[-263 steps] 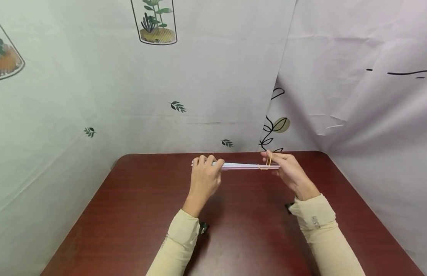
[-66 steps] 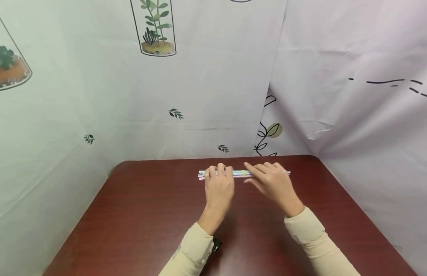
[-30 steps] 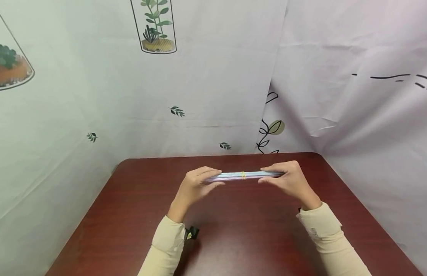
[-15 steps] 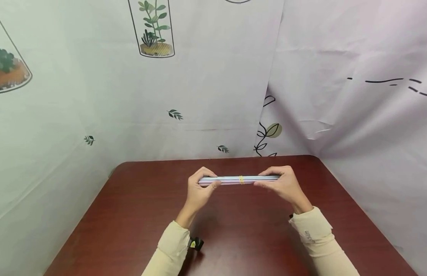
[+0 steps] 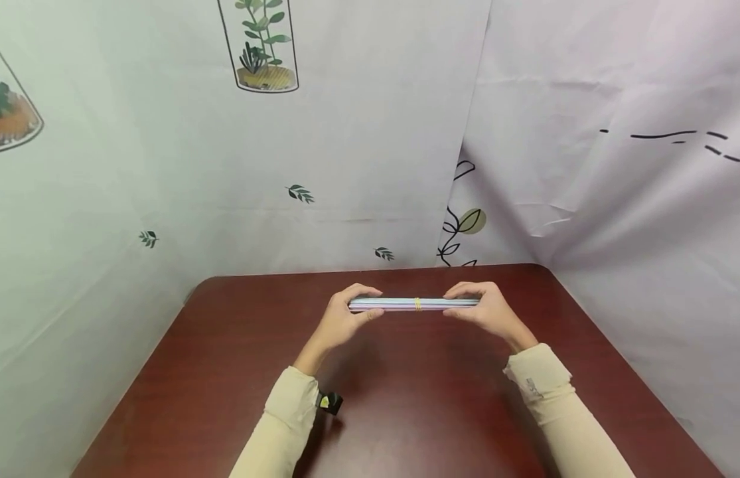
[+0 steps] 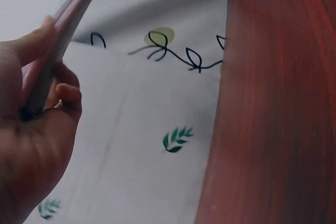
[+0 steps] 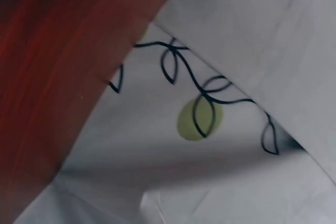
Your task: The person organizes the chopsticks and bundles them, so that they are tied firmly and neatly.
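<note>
A bundle of pale blue and pink straws [image 5: 399, 305] is held level above the far part of the table. Wound around its middle is a yellow rubber band [image 5: 417, 304], which also shows at the top of the left wrist view. My left hand [image 5: 340, 317] grips the left end, thumb on the near side and fingers on the far side; the left wrist view shows the straws [image 6: 60, 35] running out of that grasp. At the other end, my right hand [image 5: 489, 311] holds the straws between thumb and fingers. The right wrist view shows neither hand nor straws.
Beneath the hands is a dark red wooden table [image 5: 405, 411] with rounded far corners. White cloth [image 5: 370, 146] printed with plants and leaves hangs behind it and along both sides. A small black device [image 5: 330, 402] sits at the left wrist.
Earlier the rubber band hung looped near the right hand; then it was wound around the middle. Both hands have since shifted to the bundle's ends. Over the last half second there is little movement.
</note>
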The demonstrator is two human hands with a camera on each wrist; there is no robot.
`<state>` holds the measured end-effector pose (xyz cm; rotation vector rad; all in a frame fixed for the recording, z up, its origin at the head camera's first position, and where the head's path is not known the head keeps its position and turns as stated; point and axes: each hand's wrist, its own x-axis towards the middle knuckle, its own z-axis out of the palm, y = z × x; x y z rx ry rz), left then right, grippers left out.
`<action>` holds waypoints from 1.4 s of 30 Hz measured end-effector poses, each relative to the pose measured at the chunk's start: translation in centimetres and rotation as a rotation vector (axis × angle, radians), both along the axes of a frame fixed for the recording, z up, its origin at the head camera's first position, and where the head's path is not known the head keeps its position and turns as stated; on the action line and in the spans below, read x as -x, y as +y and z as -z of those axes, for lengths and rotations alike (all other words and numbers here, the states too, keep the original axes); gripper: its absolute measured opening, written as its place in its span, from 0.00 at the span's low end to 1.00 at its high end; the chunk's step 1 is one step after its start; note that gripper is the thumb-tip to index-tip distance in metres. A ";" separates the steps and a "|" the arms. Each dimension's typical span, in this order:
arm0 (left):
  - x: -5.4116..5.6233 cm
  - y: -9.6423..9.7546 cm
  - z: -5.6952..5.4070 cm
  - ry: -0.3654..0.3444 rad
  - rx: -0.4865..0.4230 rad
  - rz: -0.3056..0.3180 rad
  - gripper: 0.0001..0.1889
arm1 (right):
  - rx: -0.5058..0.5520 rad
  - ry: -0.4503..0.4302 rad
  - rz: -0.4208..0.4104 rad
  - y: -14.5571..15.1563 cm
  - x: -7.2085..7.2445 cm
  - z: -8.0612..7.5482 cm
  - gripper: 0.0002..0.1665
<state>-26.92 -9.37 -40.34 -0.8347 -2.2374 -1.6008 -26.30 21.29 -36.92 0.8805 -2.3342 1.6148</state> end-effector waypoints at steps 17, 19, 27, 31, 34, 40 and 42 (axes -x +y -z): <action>6.0 -1.3 5.4 -0.272 -0.117 -0.221 0.16 | -0.018 -0.250 0.182 1.3 8.4 7.1 0.19; 6.5 -1.2 6.0 -0.288 -0.118 -0.246 0.17 | -0.025 -0.258 0.191 1.4 8.9 7.7 0.19; 8.4 -1.0 6.8 -0.307 0.079 -0.307 0.15 | -0.242 -0.155 0.262 1.4 10.5 8.7 0.13; 9.1 -1.1 6.6 -0.253 0.221 -0.351 0.14 | -0.330 -0.150 0.267 1.1 11.7 8.8 0.11; 9.7 -1.2 6.6 -0.240 0.302 -0.378 0.14 | -0.349 -0.192 0.260 1.0 12.7 9.2 0.12; 10.4 -1.1 7.5 -0.287 0.334 -0.377 0.15 | -0.370 -0.250 0.277 1.2 13.9 10.1 0.12; 10.4 -0.9 7.8 -0.317 0.345 -0.373 0.15 | -0.397 -0.271 0.273 1.3 14.0 10.4 0.11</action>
